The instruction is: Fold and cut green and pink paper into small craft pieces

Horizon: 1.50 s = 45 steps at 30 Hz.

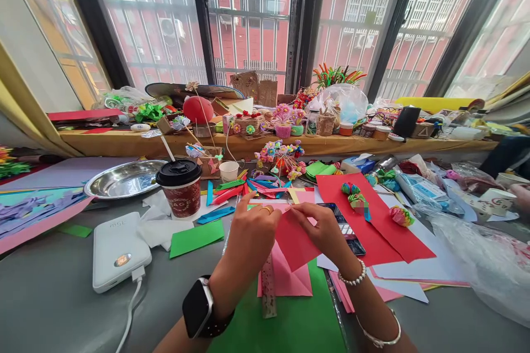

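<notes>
My left hand (253, 231) and my right hand (321, 230) both pinch the top edge of a red sheet of paper (295, 245), held just above the table. Its lower corner points down over a pink sheet (290, 281) and a green sheet (290, 325). A ruler (269, 287) lies upright across the pink and green sheets below my left hand. A phone (350, 231) lies partly under my right hand. I wear a black smartwatch on the left wrist and bead bracelets on the right.
A lidded coffee cup (181, 188), a white power bank (118, 251) with cable, a steel tray (124, 178) and loose paper strips lie at left. Larger red paper (372, 220), small paper flowers and plastic bags lie at right. Craft items crowd the window sill (124, 143).
</notes>
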Motion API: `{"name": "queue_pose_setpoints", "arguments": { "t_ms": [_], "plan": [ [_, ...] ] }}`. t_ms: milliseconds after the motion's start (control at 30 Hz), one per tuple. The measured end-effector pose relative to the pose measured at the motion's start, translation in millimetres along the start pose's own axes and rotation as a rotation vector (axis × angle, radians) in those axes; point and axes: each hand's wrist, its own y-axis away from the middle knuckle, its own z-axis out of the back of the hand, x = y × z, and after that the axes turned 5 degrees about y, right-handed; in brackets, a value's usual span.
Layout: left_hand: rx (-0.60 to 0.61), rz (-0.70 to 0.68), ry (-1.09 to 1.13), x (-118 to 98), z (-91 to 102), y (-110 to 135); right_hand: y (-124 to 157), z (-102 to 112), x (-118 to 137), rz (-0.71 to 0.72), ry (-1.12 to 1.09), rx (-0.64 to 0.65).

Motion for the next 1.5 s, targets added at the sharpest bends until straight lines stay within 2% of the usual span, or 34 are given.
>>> {"name": "queue_pose_setpoints", "arguments": {
  "t_ms": [133, 333, 467, 600, 800, 933, 1100, 1267, 1400, 1500],
  "plan": [
    [0.034, 0.001, 0.018, 0.5, 7.2, 1.1, -0.1, 3.7, 3.2, 0.035, -0.025, 0.065],
    [0.033, 0.054, -0.018, -10.6, 5.2, 4.5, 2.3, -3.8, 4.0, -0.004, 0.018, 0.008],
    [0.007, 0.054, -0.015, -14.4, 1.9, 5.7, 2.7, -3.1, 3.4, -0.022, -0.01, 0.025],
    [0.047, 0.045, 0.046, -5.8, 5.5, 7.7, 2.1, 2.5, 3.7, 0.003, -0.059, 0.088],
    [0.148, -0.026, 0.107, 9.1, 19.1, 6.6, 2.8, 6.0, 7.2, 0.042, -0.064, 0.26],
    [0.146, -0.03, 0.05, -0.1, 19.1, 4.3, 2.9, -1.2, 8.1, 0.038, 0.007, 0.188],
    [0.037, 0.04, 0.009, -16.7, 9.2, 5.2, 3.1, -3.9, 7.8, 0.008, 0.008, 0.064],
    [0.004, 0.048, 0.025, -15.8, 5.7, 9.1, 3.0, 2.7, 9.3, 0.0, -0.059, 0.099],
    [0.058, 0.042, 0.088, -5.9, 10.0, 10.1, 3.2, 5.6, 10.1, 0.011, -0.078, 0.145],
    [0.111, 0.048, 0.039, -1.2, 15.9, 6.9, 3.9, 3.6, 10.5, 0.024, -0.016, 0.183]
  ]
}}
